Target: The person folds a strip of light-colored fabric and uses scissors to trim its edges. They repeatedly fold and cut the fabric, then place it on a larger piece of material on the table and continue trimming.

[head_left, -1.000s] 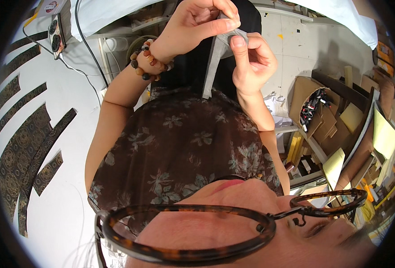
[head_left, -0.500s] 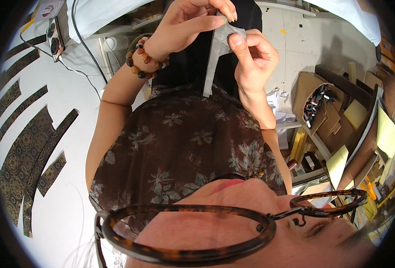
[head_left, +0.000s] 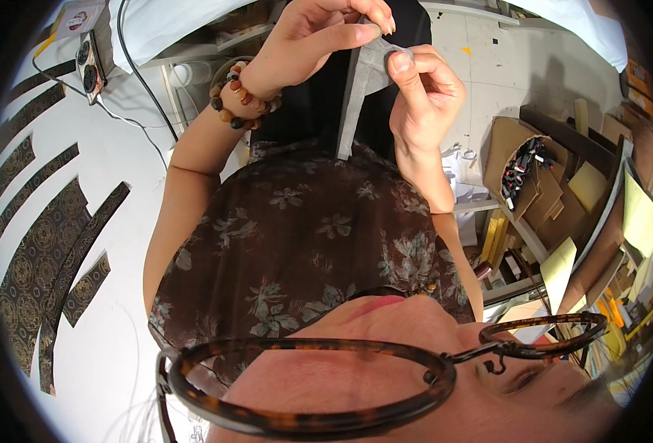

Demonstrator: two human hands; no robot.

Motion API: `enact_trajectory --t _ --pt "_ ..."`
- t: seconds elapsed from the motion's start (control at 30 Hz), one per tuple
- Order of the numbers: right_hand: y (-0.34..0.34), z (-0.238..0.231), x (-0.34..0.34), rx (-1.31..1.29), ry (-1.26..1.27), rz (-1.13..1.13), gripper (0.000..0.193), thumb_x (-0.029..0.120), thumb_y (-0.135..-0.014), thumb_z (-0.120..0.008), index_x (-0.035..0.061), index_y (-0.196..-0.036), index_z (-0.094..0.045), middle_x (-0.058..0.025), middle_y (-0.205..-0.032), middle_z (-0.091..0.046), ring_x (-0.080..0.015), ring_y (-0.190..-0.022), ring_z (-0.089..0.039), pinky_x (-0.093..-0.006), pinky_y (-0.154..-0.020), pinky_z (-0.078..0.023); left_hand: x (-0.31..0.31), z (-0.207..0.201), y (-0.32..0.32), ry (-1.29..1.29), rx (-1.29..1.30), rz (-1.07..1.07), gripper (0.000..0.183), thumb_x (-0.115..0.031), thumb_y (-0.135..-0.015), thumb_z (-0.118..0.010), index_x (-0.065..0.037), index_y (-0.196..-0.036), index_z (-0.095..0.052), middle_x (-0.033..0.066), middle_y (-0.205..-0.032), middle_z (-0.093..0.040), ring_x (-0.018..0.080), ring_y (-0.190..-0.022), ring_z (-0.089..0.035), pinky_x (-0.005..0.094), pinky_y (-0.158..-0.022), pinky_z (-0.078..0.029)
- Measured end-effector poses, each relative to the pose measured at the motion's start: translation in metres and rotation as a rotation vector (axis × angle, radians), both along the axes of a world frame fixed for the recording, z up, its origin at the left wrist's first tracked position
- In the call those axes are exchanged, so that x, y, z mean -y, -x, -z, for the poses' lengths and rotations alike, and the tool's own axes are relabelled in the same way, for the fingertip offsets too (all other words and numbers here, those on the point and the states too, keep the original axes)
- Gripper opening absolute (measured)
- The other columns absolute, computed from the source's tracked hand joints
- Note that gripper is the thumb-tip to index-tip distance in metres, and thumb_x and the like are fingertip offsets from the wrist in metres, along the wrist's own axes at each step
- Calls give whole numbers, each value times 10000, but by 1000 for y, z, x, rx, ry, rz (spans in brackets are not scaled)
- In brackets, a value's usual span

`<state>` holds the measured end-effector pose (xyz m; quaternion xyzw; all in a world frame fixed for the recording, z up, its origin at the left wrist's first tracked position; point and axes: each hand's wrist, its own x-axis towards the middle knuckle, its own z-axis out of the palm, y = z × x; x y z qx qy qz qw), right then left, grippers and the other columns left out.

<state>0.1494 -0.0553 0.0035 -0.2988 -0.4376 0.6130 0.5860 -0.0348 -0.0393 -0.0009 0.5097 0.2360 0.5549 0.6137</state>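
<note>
A grey fabric piece (head_left: 371, 68) is held up between my two hands, above my lap. Its wider upper part spans from one hand to the other, and a long narrow strip of it hangs down to the edge of my brown flowered top (head_left: 297, 229). My left hand (head_left: 325, 33), with beaded bracelets at the wrist, pinches the upper edge between thumb and fingers. At the other corner, my right hand (head_left: 424, 92) grips the cloth with its thumb pressed on curled fingers. Some of the fingertips behind the cloth are hidden.
On the left, dark patterned fabric pieces (head_left: 42, 251) lie on a white table (head_left: 123, 295). A black cable (head_left: 145, 81) and a power strip (head_left: 90, 70) are at its far end. To the right stand an open cardboard box (head_left: 500, 151) and a cluttered shelf with yellow papers (head_left: 559, 269).
My right hand has shifted slightly to the right, drawing its corner of the grey fabric along. The left hand stays nearly where it was, and the hanging strip has turned a little.
</note>
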Motion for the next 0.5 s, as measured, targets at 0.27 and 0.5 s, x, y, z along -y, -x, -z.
enact_trajectory --t 0.27,0.5 --pt "-2 -8 -3 55 -49 21 98 -18 -870 -791 -16 -805 -718 -31 -778 -646 -76 -696 -545 -219 -634 -422 1 3 -2 11 56 23 140 -17 -980 -563 3 -1088 -648 104 -1149 -596 185 -1098 -555 329 -995 -410" --pt "3 0 -13 12 -36 -5 97 -13 -873 -789 -21 -808 -718 -33 -781 -656 -84 -715 -566 -224 -648 -433 -2 10 3 -28 46 75 204 -23 -951 -599 -4 -1153 -624 97 -1194 -569 187 -1133 -529 334 -1013 -396"
